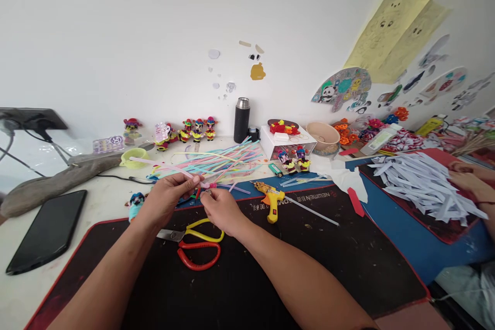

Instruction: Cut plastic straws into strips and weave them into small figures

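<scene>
My left hand (174,196) is closed in a pinch on a long pale pink plastic strip (154,164), whose free end sticks out to the left. Close beside it, my right hand (224,211) has its fingers pressed together; what lies in its fingertips is hidden. A small bright pink piece (211,185) shows between the two hands. Below them, scissors (199,255) with one yellow and one red handle lie on the black mat (240,289). A yellow hot glue gun (273,205) with a glue stick rests to the right of my right hand.
Behind my hands spreads a pile of coloured plastic strips (228,162). Small figurines (197,130) stand near the wall by a black flask (242,121). A phone (48,229) and driftwood (58,180) lie left. At right, another person's hands (467,178) rest by white paper strips (425,185).
</scene>
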### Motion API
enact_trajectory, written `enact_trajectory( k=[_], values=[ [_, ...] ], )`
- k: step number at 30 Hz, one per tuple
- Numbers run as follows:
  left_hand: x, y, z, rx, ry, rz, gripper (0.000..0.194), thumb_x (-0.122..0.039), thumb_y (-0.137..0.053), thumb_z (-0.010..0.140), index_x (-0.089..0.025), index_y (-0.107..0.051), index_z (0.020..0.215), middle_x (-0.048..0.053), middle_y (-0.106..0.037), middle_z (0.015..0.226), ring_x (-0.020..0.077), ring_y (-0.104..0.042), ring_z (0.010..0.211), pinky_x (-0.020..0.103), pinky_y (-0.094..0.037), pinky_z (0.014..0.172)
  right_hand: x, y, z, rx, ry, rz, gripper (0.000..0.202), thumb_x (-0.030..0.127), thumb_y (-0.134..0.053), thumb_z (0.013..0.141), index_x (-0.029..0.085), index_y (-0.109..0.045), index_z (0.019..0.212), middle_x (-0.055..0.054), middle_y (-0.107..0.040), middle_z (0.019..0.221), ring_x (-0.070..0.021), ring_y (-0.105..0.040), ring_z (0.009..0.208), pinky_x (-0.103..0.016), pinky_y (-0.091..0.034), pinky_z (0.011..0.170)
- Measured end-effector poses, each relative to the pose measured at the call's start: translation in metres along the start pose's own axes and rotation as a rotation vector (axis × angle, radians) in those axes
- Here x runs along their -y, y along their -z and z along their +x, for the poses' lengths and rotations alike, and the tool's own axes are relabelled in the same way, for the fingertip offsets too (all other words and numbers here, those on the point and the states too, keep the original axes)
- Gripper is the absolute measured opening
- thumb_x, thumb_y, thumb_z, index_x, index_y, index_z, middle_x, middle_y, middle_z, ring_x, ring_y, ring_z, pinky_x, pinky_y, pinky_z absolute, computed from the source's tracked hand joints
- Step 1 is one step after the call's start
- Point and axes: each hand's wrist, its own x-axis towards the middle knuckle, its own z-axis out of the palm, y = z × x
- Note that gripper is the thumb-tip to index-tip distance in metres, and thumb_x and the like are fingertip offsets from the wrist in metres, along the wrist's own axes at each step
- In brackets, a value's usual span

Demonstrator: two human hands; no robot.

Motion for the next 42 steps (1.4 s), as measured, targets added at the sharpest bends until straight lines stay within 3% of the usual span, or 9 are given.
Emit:
enact_trajectory(
  k=[24,33,42],
  values=[
    [0.0017,-0.0019,0.001,-0.029,0.005,-0.002,0.043,-0.058,-0.091,0.066,-0.018,-0.075,0.068,0.002,-0.065,0.065,0.0126,-0.047,0.058,0.026,-0.037,0.054,-0.0001,-0.0014,-0.0005,0.019,-0.005,-0.054,0.038,0.04,-0.057,0.095,0.022,-0.042,0.065,0.005,-0.041,0.054,-0.0097,-0.034,0.051,-0.026,-0.018,0.052],
    [-0.0003,-0.0061,0.0005,-0.065,0.033,-0.061,0.043,-0.054,-0.097,0.058,-0.018,-0.077,0.067,0.001,-0.064,0.065,0.0116,-0.047,0.059,0.024,-0.037,0.055,0.0026,-0.0011,-0.0014,0.018,0.01,-0.118,0.039,0.042,-0.054,0.097,0.022,-0.039,0.067,0.007,-0.039,0.053,-0.0089,-0.034,0.05,-0.026,-0.018,0.052],
    [0.0,-0.005,0.0006,-0.067,0.05,-0.173,0.042,-0.052,-0.097,0.06,-0.017,-0.075,0.066,0.002,-0.066,0.064,0.0127,-0.052,0.06,0.024,-0.04,0.056,0.0059,-0.0011,-0.0038,0.023,0.022,-0.146,0.038,0.04,-0.055,0.096,0.021,-0.041,0.066,0.006,-0.041,0.053,-0.0096,-0.036,0.051,-0.027,-0.019,0.052]
  ],
)
